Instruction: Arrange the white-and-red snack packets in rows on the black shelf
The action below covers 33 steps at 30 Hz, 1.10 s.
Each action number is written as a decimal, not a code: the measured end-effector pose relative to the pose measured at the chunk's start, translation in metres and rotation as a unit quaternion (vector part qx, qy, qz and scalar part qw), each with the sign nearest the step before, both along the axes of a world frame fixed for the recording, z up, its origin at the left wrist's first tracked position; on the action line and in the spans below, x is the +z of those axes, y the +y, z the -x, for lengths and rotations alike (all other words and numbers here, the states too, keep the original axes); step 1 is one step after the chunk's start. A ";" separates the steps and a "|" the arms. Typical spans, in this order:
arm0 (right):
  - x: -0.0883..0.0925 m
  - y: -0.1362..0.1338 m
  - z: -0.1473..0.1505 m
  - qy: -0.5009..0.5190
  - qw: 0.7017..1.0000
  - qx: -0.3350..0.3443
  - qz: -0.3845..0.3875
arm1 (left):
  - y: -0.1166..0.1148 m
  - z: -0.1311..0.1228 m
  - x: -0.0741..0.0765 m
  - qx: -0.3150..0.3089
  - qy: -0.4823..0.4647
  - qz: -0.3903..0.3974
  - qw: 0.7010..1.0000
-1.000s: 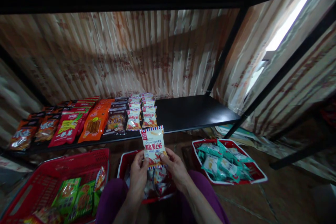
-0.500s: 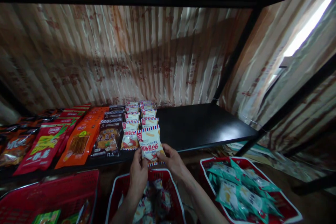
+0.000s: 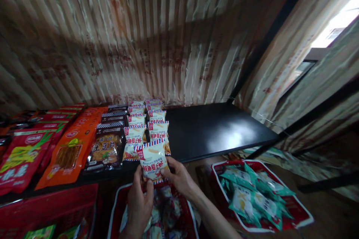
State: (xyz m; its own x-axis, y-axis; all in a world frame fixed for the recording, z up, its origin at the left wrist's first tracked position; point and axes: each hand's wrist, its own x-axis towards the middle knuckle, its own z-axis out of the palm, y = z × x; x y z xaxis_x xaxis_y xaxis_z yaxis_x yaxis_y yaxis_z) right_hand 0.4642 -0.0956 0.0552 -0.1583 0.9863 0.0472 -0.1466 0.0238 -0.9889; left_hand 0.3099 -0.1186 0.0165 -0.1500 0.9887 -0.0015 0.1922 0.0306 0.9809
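Between my two hands I hold a small white snack bag point(image 3: 153, 160) with red lettering and striped ends, at the front edge of the black shelf point(image 3: 202, 130). My left hand point(image 3: 140, 198) grips its lower left side, and my right hand point(image 3: 178, 177) pinches its lower right with the thumb across the front. Just behind it, two rows of matching snack bags point(image 3: 134, 136) stand on the shelf. Below my hands, a red basket point(image 3: 113, 209) with a white rim contains more of these bags, partly hidden by my left hand and forearm.
Dark potato-chip bags point(image 3: 106, 145), orange packets point(image 3: 71, 145) and red packets point(image 3: 26, 157) line the shelf's left part. A red basket of green bags point(image 3: 242, 201) stands low at right. Another red basket point(image 3: 56, 205) is at lower left. A black post point(image 3: 260, 48) rises at the back right.
My view has tilted down, showing less of the upper shelf. The held bag has come slightly lower and nearer, exposing more of the bag behind it. Both hands keep their grip.
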 end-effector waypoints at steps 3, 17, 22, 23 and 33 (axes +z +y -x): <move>0.001 0.001 -0.004 -0.012 1.000 -0.013 -0.007 | -0.001 -0.003 -0.003 -0.016 -0.032 -0.002 0.999; 0.014 -0.016 -0.063 -0.001 0.990 -0.132 0.057 | -0.007 -0.065 -0.003 -0.137 0.036 -0.107 0.984; 0.009 -0.014 -0.072 0.023 0.987 -0.149 0.064 | -0.006 -0.080 -0.008 -0.125 0.039 -0.113 0.985; 0.007 -0.014 -0.074 0.022 0.986 -0.156 0.061 | -0.007 -0.082 -0.009 -0.126 0.038 -0.109 0.985; 0.004 -0.015 -0.080 0.009 0.986 -0.166 0.032 | -0.017 -0.079 -0.015 -0.140 0.067 -0.117 0.981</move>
State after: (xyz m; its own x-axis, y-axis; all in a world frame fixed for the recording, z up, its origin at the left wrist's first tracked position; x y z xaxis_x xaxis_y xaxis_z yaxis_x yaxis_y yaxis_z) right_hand 0.5442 -0.1106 0.0589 0.1736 0.9847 -0.0164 -0.1581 0.0114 -0.9874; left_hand 0.3892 -0.1356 0.0019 0.1450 0.9620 0.2314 0.2890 -0.2648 0.9200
